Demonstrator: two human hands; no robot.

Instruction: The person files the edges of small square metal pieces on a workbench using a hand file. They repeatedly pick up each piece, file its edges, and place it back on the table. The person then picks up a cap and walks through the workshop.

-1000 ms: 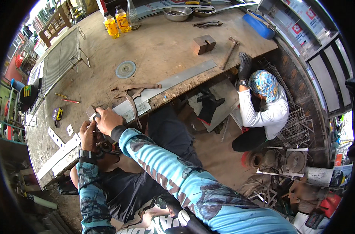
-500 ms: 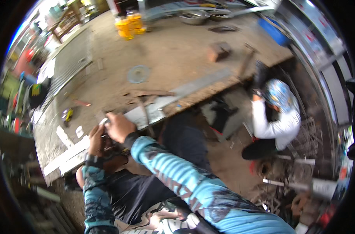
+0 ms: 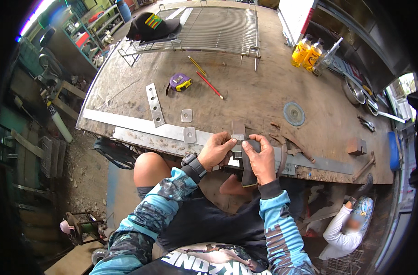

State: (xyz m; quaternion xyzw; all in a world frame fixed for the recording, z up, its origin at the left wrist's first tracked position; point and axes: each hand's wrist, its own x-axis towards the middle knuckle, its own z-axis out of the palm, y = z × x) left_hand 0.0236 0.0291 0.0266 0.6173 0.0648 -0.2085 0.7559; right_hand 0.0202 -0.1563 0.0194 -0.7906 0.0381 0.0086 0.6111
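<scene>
Both hands meet at the table's near edge. In the fingertips of my left hand (image 3: 215, 151) is one side of a small square metal plate (image 3: 238, 137). My right hand (image 3: 260, 158) pinches at the plate's other side, thumb in front. Just behind the plate is a brown block (image 3: 238, 127). A dark strip (image 3: 249, 173) hangs below my right hand; I cannot tell whether it is gripped. To the left lie two loose square plates, each with a hole: a nearer one (image 3: 189, 135) and a farther one (image 3: 186, 115). A drilled metal strip (image 3: 154, 105) lies beyond them.
A tape measure (image 3: 180, 83), a red pencil (image 3: 210, 85) and a grinding disc (image 3: 293, 113) lie on the wooden table (image 3: 245, 94). A wire rack (image 3: 218, 30) with a cap (image 3: 154, 27) stands at the back. A person in white (image 3: 344, 231) crouches at right, near a hammer (image 3: 365, 166).
The view has swung left and steadied, so the rack and cap show more fully. My hands, close together and blurred before, now sit slightly apart with the small plate visible between them.
</scene>
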